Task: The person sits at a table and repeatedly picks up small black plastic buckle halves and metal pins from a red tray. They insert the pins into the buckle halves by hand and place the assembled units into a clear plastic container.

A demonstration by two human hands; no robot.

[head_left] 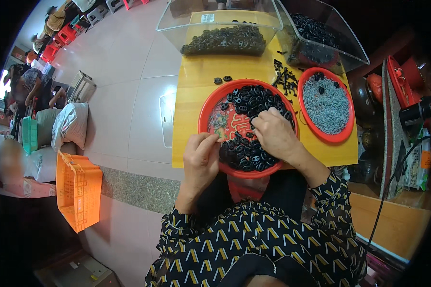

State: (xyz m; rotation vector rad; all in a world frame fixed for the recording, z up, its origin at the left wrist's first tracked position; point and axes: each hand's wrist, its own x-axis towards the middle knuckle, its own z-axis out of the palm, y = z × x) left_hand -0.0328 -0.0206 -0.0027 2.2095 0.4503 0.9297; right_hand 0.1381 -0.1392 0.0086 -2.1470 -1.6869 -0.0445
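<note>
A round red tray (202, 117) holds many small black oval pieces (257, 99), several showing two holes, heaped along its far and near right sides. Its printed bottom shows in the middle left. Over the tray's left rim, my left hand (201, 155) is closed in a pinch, thumb against forefinger; whatever sits between the tips is too small to make out. My right hand (276, 135) reaches over the right half of the tray with bent fingers closed, a small black piece at its fingertips. To the right, a second red tray (349, 123) contains silvery screws (325, 106) and a few black pieces.
On the yellow table (189, 105) lie loose black slim parts (286, 79) and two black ovals (222, 80). Clear plastic bins (220, 24) of parts stand at the far edge. An orange crate (79, 191) and stuffed sacks (71, 125) are on the floor at left. People sit farther off.
</note>
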